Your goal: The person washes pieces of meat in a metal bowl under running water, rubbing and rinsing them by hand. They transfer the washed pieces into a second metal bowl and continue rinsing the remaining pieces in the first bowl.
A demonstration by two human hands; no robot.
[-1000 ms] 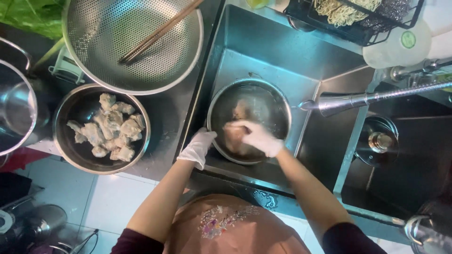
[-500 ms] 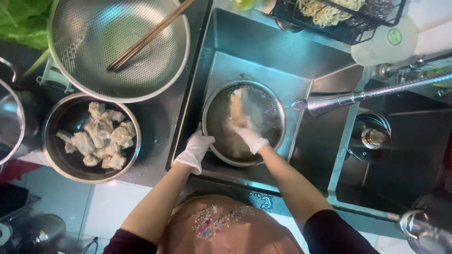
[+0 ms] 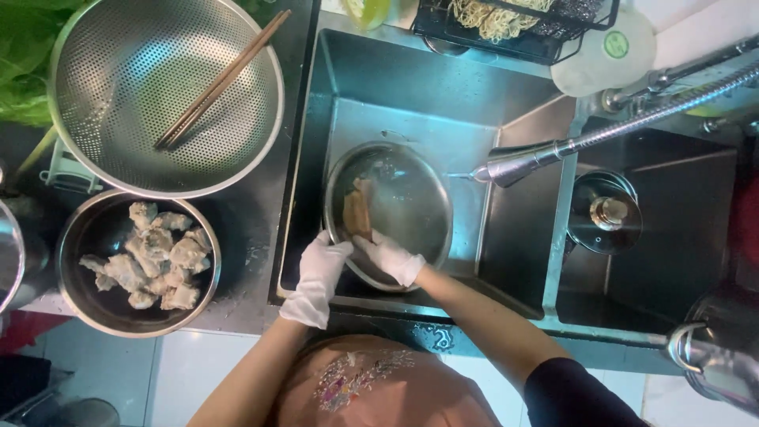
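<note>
A round steel bowl [image 3: 411,190] with water sits in the left sink basin [image 3: 411,87]. A pale piece of meat [image 3: 357,212] lies in it near the left side. My left hand [image 3: 320,277], in a white glove, grips the bowl's near-left rim. My right hand [image 3: 389,257], also gloved, reaches into the bowl at its near edge, with its fingers touching the lower end of the meat. Whether it grips the meat I cannot tell.
A steel bowl of washed meat chunks [image 3: 150,257] stands on the counter at left. Behind it a metal colander [image 3: 118,71] holds chopsticks [image 3: 223,79]. The faucet sprayer [image 3: 514,164] hangs over the sink. A pot lid [image 3: 605,212] lies in the right basin. A black rack with noodles [image 3: 506,20] sits behind.
The view has shifted. My right hand pulled back from the bowl's middle to its near edge. My left hand moved onto the bowl's rim.
</note>
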